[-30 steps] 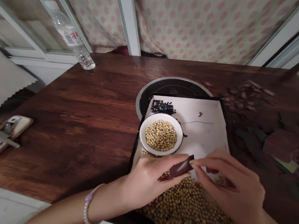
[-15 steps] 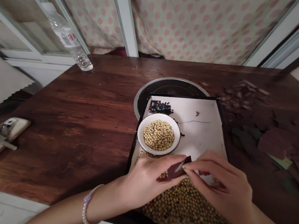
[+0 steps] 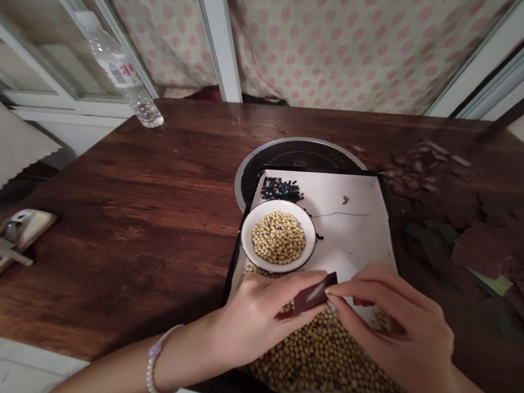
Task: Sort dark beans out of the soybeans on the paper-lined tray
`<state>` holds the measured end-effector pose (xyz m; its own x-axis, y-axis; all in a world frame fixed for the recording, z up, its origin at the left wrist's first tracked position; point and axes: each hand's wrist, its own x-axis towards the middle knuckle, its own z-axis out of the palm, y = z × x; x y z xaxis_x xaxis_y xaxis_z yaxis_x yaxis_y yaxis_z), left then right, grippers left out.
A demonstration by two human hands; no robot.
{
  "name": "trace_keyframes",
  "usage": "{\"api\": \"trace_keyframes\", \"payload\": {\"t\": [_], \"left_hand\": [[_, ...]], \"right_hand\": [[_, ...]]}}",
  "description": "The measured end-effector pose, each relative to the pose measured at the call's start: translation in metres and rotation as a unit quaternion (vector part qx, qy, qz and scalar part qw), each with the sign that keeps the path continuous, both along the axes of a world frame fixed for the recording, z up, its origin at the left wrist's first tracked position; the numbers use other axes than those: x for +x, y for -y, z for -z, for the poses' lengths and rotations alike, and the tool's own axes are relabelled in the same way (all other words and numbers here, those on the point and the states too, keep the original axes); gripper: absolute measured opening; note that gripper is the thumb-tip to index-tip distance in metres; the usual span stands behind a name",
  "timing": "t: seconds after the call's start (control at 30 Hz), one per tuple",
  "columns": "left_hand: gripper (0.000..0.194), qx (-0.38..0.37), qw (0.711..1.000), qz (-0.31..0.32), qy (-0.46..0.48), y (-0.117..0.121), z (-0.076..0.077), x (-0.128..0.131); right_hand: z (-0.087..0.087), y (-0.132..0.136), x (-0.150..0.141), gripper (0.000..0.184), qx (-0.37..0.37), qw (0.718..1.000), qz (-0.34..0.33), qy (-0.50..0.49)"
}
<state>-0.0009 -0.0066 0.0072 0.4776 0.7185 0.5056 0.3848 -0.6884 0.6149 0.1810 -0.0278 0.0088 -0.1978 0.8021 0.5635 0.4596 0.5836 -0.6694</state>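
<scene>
through the head camera i'm looking at a small dark maroon piece of paper (image 3: 308, 299), flat and straight-edged, with a pale, cloudy streak showing on its upper face. the left hand (image 3: 254, 319) is gripping it narrowly between thumb and fingers, and the right hand (image 3: 402, 327) is pinching a tiny yellowish bead (image 3: 328, 291) against its right side, thumb and forefinger nearly meeting. the paper is sitting in the air between both hands, above the tray (image 3: 363, 237) and just on the near side of the white bowl (image 3: 309, 239).

under all this i'm seeing a dark red-brown wooden table (image 3: 143, 206), its grain running crosswise. loose tan beads (image 3: 318, 354) are covering the near part of the tray, and more are filling the bowl; a cluster of black beads (image 3: 280, 189) is lying in the far left corner. paper scraps (image 3: 502, 253) are spreading over the table at right, and a clear bottle (image 3: 121, 72) is standing at the far left. beyond, a pink-dotted curtain (image 3: 337, 38) is hanging behind pale frames.

the paper's long axis is slanting from lower left to upper right, one corner pointing away from me and rightward, the streak running roughly along it.
</scene>
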Motion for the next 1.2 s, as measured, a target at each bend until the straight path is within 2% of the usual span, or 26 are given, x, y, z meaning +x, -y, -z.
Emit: {"api": "trace_keyframes", "payload": {"t": [0.37,0.5,0.63,0.87,1.0,1.13,1.2], "left_hand": [[0.031,-0.001,1.000,-0.004,-0.002,-0.0012,0.0034,-0.0009],[0.029,-0.013,1.000,-0.004,-0.006,-0.0015,0.0026,-0.0003],[0.029,-0.013,1.000,-0.020,0.005,-0.0009,0.0007,0.0011],[0.031,-0.018,1.000,-0.014,0.012,0.0007,-0.0018,0.0015],[0.032,-0.013,1.000,-0.002,0.017,0.0005,-0.0009,0.0003],[0.033,-0.006,1.000,0.003,0.024,-0.0006,0.0018,-0.0004],[0.032,-0.011,1.000,0.009,0.018,-0.0014,0.0031,-0.0006]], "right_hand": [[0.0070,0.0005,0.0017,0.021,0.039,0.998,0.003,0.045],[0.0064,0.0000,0.0019,0.019,0.015,0.999,-0.016,0.037],[0.0052,-0.0010,0.0023,0.019,-0.002,1.000,0.013,0.020],[0.0051,0.0011,0.0032,0.025,0.037,0.999,-0.011,0.022],[0.0050,0.0035,0.0026,0.023,0.027,0.999,-0.017,0.027],[0.0057,0.0034,0.0023,0.025,0.032,0.999,0.011,0.023],[0.0058,0.0027,0.0024,0.025,0.018,1.000,-0.003,0.016]]}}
